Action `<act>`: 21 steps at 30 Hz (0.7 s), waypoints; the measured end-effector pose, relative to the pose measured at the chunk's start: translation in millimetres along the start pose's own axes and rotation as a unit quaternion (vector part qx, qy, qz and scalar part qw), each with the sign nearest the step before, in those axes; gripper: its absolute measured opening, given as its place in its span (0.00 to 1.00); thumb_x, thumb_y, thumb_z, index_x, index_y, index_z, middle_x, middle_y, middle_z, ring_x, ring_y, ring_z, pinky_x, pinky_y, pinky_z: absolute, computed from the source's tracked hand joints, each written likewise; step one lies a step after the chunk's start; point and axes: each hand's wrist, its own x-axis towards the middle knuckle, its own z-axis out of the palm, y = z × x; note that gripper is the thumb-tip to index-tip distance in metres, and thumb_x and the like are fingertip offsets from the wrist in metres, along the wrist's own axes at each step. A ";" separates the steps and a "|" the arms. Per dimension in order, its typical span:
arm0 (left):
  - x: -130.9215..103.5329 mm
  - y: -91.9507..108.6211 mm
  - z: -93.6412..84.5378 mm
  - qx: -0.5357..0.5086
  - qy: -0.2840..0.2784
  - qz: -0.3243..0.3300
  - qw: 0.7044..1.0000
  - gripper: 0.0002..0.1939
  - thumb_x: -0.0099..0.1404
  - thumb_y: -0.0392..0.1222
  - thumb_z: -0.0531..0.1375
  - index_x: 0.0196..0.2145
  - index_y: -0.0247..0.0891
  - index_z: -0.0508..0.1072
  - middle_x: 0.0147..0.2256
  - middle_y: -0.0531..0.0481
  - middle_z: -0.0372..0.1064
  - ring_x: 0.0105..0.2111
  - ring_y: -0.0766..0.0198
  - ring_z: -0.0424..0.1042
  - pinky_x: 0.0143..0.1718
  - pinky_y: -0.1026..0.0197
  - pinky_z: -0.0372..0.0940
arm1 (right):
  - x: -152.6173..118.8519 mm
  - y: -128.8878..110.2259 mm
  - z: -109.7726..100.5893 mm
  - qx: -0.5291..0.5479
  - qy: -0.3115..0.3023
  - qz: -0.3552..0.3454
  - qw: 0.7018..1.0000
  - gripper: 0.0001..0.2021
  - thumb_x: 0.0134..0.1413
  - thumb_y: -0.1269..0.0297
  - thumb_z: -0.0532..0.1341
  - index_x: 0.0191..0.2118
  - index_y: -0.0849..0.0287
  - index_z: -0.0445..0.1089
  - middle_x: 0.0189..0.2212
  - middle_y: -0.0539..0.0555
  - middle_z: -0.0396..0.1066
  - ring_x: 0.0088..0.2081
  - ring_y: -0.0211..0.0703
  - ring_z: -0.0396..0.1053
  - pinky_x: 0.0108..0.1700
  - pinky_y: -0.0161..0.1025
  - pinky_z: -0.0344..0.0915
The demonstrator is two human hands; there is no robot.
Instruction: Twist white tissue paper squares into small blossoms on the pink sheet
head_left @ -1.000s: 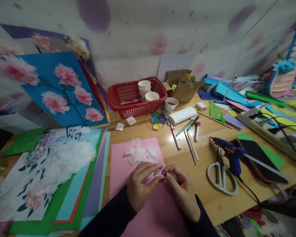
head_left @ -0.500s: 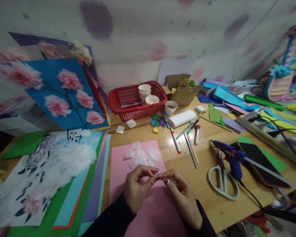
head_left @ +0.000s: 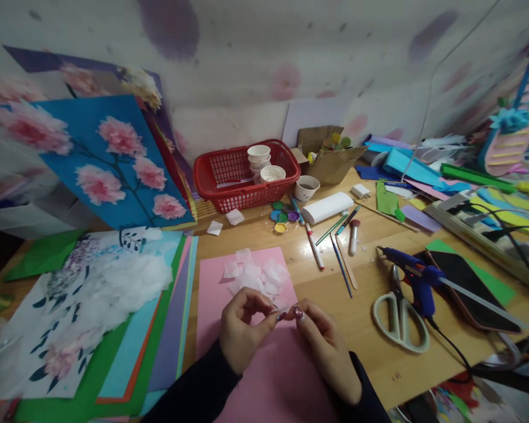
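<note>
My left hand and my right hand meet over a pink sheet of paper. Both are closed in a pinch, thumbs against fingertips, on a small bit of thin whitish tissue paper. Most of that bit is hidden by the fingers. Just beyond my fingertips, several white tissue paper squares lie loosely piled on the pink sheet.
Left are stacked coloured sheets, fluffy white tissue and a blue flower picture. Behind stand a red basket and paint pots. Right lie scissors, a glue gun, a phone and brushes.
My fingers have shifted slightly around the tissue paper, and a little more of it shows between the fingertips. The view has moved a little; the other things stay in place.
</note>
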 end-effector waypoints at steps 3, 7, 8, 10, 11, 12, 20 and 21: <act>2.8 2.1 0.8 0.002 0.005 -0.033 0.999 0.12 0.47 0.31 0.67 0.28 0.35 0.68 0.24 0.55 0.66 0.24 0.71 0.66 0.27 0.69 0.64 | 0.1 0.8 -0.3 -0.002 -0.011 0.009 1.000 0.16 0.56 0.51 0.56 0.28 0.58 0.69 0.26 0.51 0.69 0.30 0.41 0.65 0.34 0.35 0.59; 5.0 1.3 -1.6 0.045 -0.023 -0.030 0.998 0.10 0.48 0.34 0.67 0.30 0.34 0.72 0.23 0.55 0.65 0.22 0.73 0.61 0.24 0.70 0.59 | 0.3 2.2 0.4 0.005 -0.001 0.014 1.000 0.15 0.56 0.51 0.57 0.30 0.58 0.68 0.26 0.50 0.67 0.30 0.40 0.63 0.33 0.34 0.58; 5.0 0.6 -2.5 0.057 -0.032 -0.020 0.998 0.09 0.49 0.35 0.67 0.29 0.34 0.73 0.23 0.55 0.65 0.22 0.73 0.61 0.24 0.70 0.59 | 0.1 2.3 0.7 0.012 0.009 0.015 1.000 0.15 0.56 0.51 0.57 0.32 0.58 0.68 0.26 0.50 0.66 0.29 0.39 0.62 0.32 0.34 0.58; 4.4 -1.5 -4.3 0.076 -0.048 0.006 0.996 0.07 0.50 0.36 0.67 0.28 0.34 0.74 0.24 0.53 0.65 0.22 0.72 0.61 0.25 0.69 0.59 | -1.0 2.7 1.1 0.022 0.031 0.023 0.999 0.14 0.56 0.51 0.56 0.37 0.57 0.67 0.27 0.48 0.64 0.27 0.37 0.59 0.30 0.33 0.57; 3.9 -2.7 -5.1 0.082 -0.053 0.016 0.995 0.07 0.50 0.36 0.67 0.29 0.35 0.74 0.25 0.53 0.66 0.23 0.72 0.61 0.25 0.68 0.59 | -1.8 2.9 1.1 0.024 0.037 0.026 0.999 0.14 0.56 0.51 0.56 0.40 0.57 0.66 0.26 0.48 0.63 0.26 0.36 0.57 0.29 0.33 0.56; 3.5 -3.9 -5.6 0.085 -0.056 0.023 0.995 0.06 0.51 0.36 0.67 0.29 0.35 0.75 0.25 0.52 0.66 0.23 0.71 0.61 0.25 0.68 0.59 | -2.6 3.2 1.1 0.022 0.039 0.027 0.999 0.14 0.57 0.52 0.57 0.42 0.56 0.66 0.25 0.47 0.61 0.25 0.36 0.56 0.28 0.32 0.55; 4.9 -2.9 -5.5 0.115 -0.080 0.078 0.987 0.05 0.55 0.38 0.65 0.31 0.35 0.76 0.26 0.52 0.65 0.25 0.69 0.63 0.27 0.67 0.60 | -2.0 6.8 1.0 0.007 0.009 0.001 1.000 0.11 0.57 0.55 0.58 0.33 0.58 0.68 0.25 0.48 0.64 0.26 0.36 0.58 0.29 0.33 0.56; 6.1 -2.2 -5.6 0.121 -0.080 0.083 0.986 0.04 0.56 0.38 0.64 0.29 0.35 0.75 0.26 0.51 0.65 0.26 0.69 0.64 0.27 0.67 0.61 | -1.3 6.9 1.5 0.014 0.019 0.007 1.000 0.11 0.57 0.55 0.58 0.33 0.58 0.68 0.25 0.48 0.64 0.26 0.36 0.58 0.29 0.32 0.56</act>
